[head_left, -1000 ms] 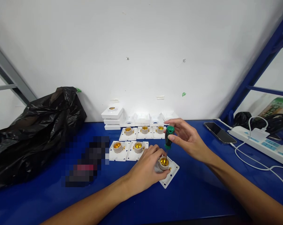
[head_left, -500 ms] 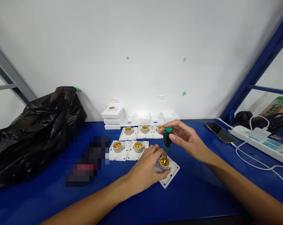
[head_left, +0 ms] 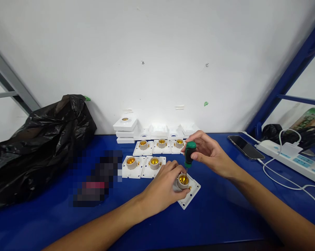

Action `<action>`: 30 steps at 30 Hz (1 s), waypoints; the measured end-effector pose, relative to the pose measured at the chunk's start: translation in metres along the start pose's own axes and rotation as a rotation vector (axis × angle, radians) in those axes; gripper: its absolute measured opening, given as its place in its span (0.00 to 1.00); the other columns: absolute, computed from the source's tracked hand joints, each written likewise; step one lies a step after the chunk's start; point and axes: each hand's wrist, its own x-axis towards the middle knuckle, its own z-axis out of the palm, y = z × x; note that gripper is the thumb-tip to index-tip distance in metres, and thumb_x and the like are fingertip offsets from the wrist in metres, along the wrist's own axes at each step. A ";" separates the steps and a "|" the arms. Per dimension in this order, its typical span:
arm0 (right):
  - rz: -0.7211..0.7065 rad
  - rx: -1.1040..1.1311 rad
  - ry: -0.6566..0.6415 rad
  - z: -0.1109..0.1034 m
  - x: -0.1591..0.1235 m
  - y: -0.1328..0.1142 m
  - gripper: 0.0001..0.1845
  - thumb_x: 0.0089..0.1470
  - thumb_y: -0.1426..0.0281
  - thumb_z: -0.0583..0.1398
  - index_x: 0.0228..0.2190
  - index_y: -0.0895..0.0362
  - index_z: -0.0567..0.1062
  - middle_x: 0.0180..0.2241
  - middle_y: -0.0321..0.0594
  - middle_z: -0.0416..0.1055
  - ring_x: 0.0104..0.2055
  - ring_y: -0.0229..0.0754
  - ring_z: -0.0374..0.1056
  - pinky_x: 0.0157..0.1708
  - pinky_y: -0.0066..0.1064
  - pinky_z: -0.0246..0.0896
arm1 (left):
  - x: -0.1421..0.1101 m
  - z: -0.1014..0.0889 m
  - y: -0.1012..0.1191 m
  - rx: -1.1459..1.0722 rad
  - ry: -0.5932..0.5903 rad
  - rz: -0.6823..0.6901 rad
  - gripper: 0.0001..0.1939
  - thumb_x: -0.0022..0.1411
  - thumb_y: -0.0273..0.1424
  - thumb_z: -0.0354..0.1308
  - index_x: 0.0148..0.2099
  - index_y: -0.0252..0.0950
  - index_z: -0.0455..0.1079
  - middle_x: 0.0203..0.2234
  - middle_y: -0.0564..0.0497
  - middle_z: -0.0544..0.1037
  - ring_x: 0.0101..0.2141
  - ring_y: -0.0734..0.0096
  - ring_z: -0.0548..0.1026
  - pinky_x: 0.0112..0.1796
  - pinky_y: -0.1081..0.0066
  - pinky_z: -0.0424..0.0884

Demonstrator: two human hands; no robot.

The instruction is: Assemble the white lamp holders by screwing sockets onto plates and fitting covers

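A white square lamp holder [head_left: 190,198] with a brass-lined round socket lies turned at an angle on the blue table. My left hand [head_left: 164,186] is closed around its socket, thumb on the near side and fingers on the far side. Between the thumb and fingers of my right hand [head_left: 208,153] is the handle of a small green and black screwdriver [head_left: 190,153]. The screwdriver stands nearly upright, its shaft reaching down into the brass socket; the tip cannot be made out inside.
Several similar lamp holders [head_left: 131,170] lie in two rows behind my left hand. White covers [head_left: 158,130] and a stack of white boxes [head_left: 126,134] stand by the wall. A black plastic bag [head_left: 45,146] is at left; a phone [head_left: 246,146] and power strip [head_left: 293,157] are at right.
The screwdriver's handle has shifted slightly right and tilts a little more, with my right fingers changed slightly around it. My left hand keeps its hold on the lamp holder.
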 end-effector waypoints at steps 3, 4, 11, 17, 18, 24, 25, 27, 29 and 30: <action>-0.007 -0.027 0.052 0.001 0.001 0.001 0.16 0.55 0.62 0.70 0.40 0.50 0.71 0.34 0.34 0.70 0.37 0.38 0.71 0.39 0.34 0.71 | 0.000 -0.001 0.001 -0.001 -0.009 -0.005 0.16 0.57 0.27 0.70 0.43 0.40 0.68 0.43 0.50 0.73 0.46 0.57 0.71 0.49 0.60 0.67; -0.001 -0.032 0.072 0.001 0.002 0.001 0.16 0.54 0.61 0.71 0.39 0.51 0.71 0.34 0.34 0.69 0.36 0.38 0.70 0.38 0.34 0.70 | 0.001 -0.001 0.001 -0.002 -0.014 -0.006 0.16 0.57 0.27 0.70 0.43 0.40 0.68 0.43 0.50 0.73 0.47 0.57 0.70 0.49 0.60 0.67; 0.027 -0.009 0.130 -0.003 0.001 0.003 0.22 0.48 0.68 0.74 0.37 0.51 0.68 0.31 0.31 0.68 0.33 0.36 0.65 0.31 0.28 0.65 | 0.000 -0.001 0.002 0.016 -0.013 0.000 0.16 0.57 0.27 0.70 0.44 0.40 0.68 0.43 0.51 0.73 0.47 0.57 0.70 0.49 0.59 0.66; 0.095 0.072 -0.060 -0.007 -0.001 0.000 0.15 0.61 0.65 0.66 0.49 0.50 0.73 0.42 0.39 0.76 0.46 0.41 0.74 0.46 0.36 0.71 | 0.000 0.000 0.000 -0.003 -0.011 -0.001 0.17 0.57 0.27 0.71 0.43 0.40 0.67 0.44 0.50 0.72 0.47 0.57 0.70 0.50 0.60 0.66; 0.101 0.087 -0.102 -0.007 -0.001 -0.001 0.16 0.63 0.65 0.64 0.51 0.50 0.73 0.44 0.40 0.76 0.47 0.41 0.75 0.47 0.37 0.72 | 0.001 0.000 -0.001 -0.008 -0.013 -0.001 0.17 0.57 0.27 0.71 0.43 0.40 0.67 0.44 0.50 0.72 0.47 0.57 0.70 0.50 0.59 0.66; 0.065 0.028 -0.025 -0.003 -0.001 -0.002 0.16 0.59 0.67 0.68 0.47 0.50 0.73 0.41 0.38 0.76 0.45 0.40 0.74 0.45 0.35 0.71 | 0.000 0.001 -0.002 -0.017 -0.026 -0.006 0.17 0.57 0.26 0.71 0.43 0.39 0.66 0.44 0.50 0.72 0.48 0.57 0.69 0.50 0.59 0.66; 0.046 -0.006 0.029 -0.002 -0.001 -0.001 0.16 0.56 0.68 0.70 0.44 0.50 0.72 0.39 0.36 0.75 0.43 0.40 0.74 0.42 0.34 0.70 | 0.000 0.000 -0.002 -0.019 -0.027 -0.008 0.17 0.57 0.26 0.71 0.43 0.39 0.66 0.44 0.50 0.72 0.48 0.57 0.69 0.50 0.59 0.66; 0.023 -0.062 0.095 0.000 -0.001 0.001 0.18 0.52 0.69 0.72 0.41 0.50 0.71 0.36 0.34 0.73 0.38 0.39 0.72 0.39 0.33 0.69 | 0.000 0.000 -0.001 -0.023 -0.027 -0.006 0.16 0.57 0.26 0.70 0.42 0.39 0.66 0.44 0.50 0.72 0.48 0.58 0.69 0.50 0.60 0.66; 0.020 -0.090 0.106 0.001 0.000 0.002 0.19 0.52 0.68 0.72 0.41 0.51 0.71 0.35 0.34 0.73 0.37 0.39 0.71 0.39 0.33 0.68 | 0.000 0.000 -0.001 -0.022 -0.026 -0.002 0.16 0.57 0.26 0.70 0.42 0.39 0.66 0.44 0.51 0.72 0.48 0.58 0.69 0.50 0.60 0.65; 0.018 -0.093 0.103 0.000 0.000 0.002 0.19 0.52 0.68 0.72 0.41 0.51 0.72 0.36 0.34 0.73 0.38 0.39 0.72 0.39 0.34 0.68 | 0.000 0.000 -0.001 -0.020 -0.024 -0.002 0.16 0.57 0.26 0.70 0.42 0.39 0.66 0.44 0.51 0.72 0.48 0.58 0.69 0.50 0.60 0.65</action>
